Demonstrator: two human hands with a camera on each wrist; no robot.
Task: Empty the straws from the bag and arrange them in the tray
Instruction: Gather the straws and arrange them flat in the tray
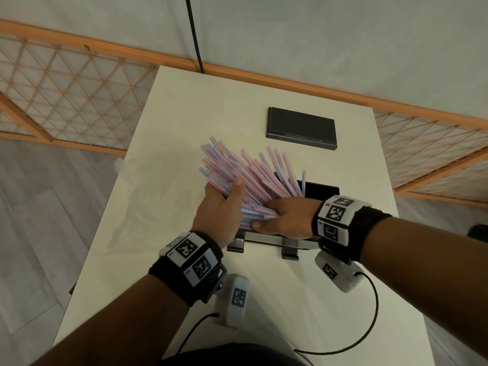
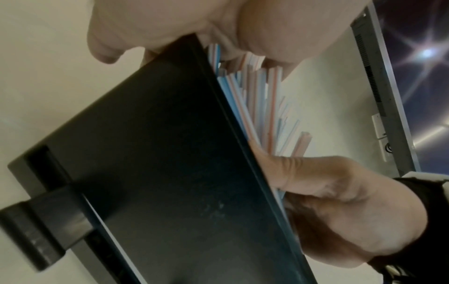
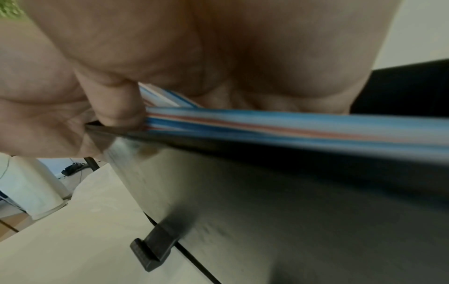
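A thick bundle of pink and blue striped straws [image 1: 237,167] fans out up and to the left from the black tray [image 1: 322,190] near me. My left hand [image 1: 229,199] grips the bundle from the left, its thumb across the top. My right hand [image 1: 266,220] lies over the near ends and pinches them at the tray's near rim. In the left wrist view the straws [image 2: 262,107] rise behind the tray wall [image 2: 170,153], with the right hand [image 2: 340,201] beside it. In the right wrist view the straws [image 3: 291,123] run under my palm [image 3: 194,48]. The clear bag [image 1: 148,207] lies flat on the table, left of my hands.
A black rectangular lid [image 1: 301,128] lies farther back on the white table [image 1: 264,299]. The tray has two black clip feet [image 1: 289,253] on its near side. Cables from the wrist cameras trail near the table's front edge. A wooden lattice screen stands behind the table.
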